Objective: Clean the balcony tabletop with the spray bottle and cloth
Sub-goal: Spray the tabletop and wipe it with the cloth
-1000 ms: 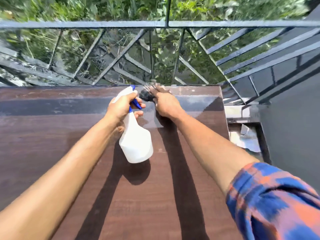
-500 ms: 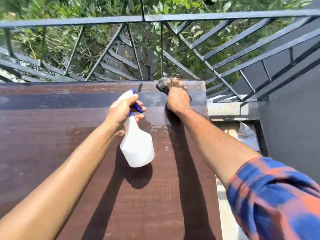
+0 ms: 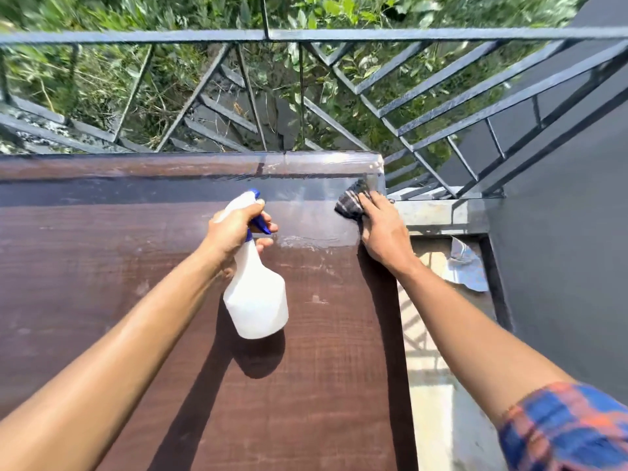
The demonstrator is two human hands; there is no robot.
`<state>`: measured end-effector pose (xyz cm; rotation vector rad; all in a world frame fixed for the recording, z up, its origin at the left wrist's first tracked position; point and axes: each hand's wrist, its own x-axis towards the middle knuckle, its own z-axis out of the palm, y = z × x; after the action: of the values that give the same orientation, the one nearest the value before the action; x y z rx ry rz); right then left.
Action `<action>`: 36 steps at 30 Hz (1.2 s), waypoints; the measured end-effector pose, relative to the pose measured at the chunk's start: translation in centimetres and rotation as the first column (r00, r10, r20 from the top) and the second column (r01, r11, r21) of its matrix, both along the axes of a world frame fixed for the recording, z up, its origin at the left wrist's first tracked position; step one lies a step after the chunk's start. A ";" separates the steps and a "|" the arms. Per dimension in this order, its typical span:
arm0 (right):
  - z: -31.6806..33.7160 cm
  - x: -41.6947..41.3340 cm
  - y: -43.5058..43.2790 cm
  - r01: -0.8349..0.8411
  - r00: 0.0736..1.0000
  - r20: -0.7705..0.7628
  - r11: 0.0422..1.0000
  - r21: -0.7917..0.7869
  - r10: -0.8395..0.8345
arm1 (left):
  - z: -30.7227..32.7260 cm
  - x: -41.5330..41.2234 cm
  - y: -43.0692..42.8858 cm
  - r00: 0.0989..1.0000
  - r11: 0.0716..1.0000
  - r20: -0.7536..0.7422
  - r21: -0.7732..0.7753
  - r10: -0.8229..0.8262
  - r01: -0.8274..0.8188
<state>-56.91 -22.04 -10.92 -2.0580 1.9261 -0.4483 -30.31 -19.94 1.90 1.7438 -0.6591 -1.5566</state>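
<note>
Broadly, the brown wood-grain desk point(image 3: 102, 266) fills the lower view, its far edge running just beside the dark metal railing point(image 3: 339, 35), with greenery beyond. Its surface looks glossy and wet along the far right strip, while pale dusty smears and specks show nearer, around the middle right.

The white spray bottle point(image 3: 256, 300) hangs above the desk, casting its shadow on the wood; it is gripped at the neck by the left hand point(image 3: 234, 229), fingers curled around the blue trigger, nozzle aimed toward the far edge.

The right hand point(image 3: 382, 229) is pressed flat, palm down, on the dark checked cloth point(image 3: 350, 200), which lies on the desk at the far right corner, close to the edge.

Judging by this, the wiping step is in hand, at the corner of the sprayed strip. The next move seems to call for drawing the cloth back toward the person over the smeared patch, keeping pressure even and the cloth from slipping off the right edge; more spray may be needed on the dry wood nearer in.
</note>
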 end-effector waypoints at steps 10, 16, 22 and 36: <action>2.1 8.2 -1.5 -0.130 0.986 -0.090 0.987 0.094 0.139 | 0.7 1.4 1.5 1.000 1.000 0.019 0.024 -0.009 0.008; -0.6 3.0 8.6 -0.244 0.970 0.009 0.969 -0.024 0.244 | 0.1 1.5 1.6 1.000 0.999 0.001 0.037 -0.002 0.002; 1.1 2.5 -2.9 0.058 0.998 -0.045 0.993 0.104 -0.054 | 0.5 1.9 1.8 1.000 0.999 -0.010 0.041 0.009 -0.008; -0.9 1.2 7.4 0.077 0.997 0.009 0.997 -0.017 -0.077 | -0.8 1.9 2.5 0.999 0.997 -0.038 0.075 -0.002 0.005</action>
<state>-55.74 -14.69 -11.79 -1.9948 2.0088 -0.4925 -28.38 -17.41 1.15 1.7640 -0.5926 -1.6315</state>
